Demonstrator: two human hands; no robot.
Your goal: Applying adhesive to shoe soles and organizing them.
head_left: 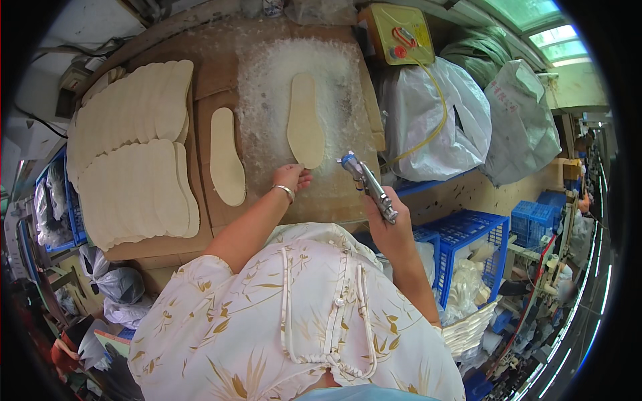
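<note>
A beige insole (305, 117) lies on the white-crusted patch of cardboard in front of me. My left hand (291, 176), a bangle at its wrist, pinches the near, heel end of this insole. In my right hand (392, 226) is a metal spray gun (372, 187) with a blue part at its nozzle, pointing up and left beside the insole. The fingers are wrapped around its handle, partly hidden. Left of the crusted patch rests another single insole (227, 157), touched by neither hand.
Overlapping rows of insoles (134, 187) cover the left of the cardboard (207, 87). A yellow can (400, 37) with a yellowish hose (441, 110) stands at the far right, behind a white sack (435, 127). Blue crates (468, 230) holding plastic-wrapped goods stand to my right.
</note>
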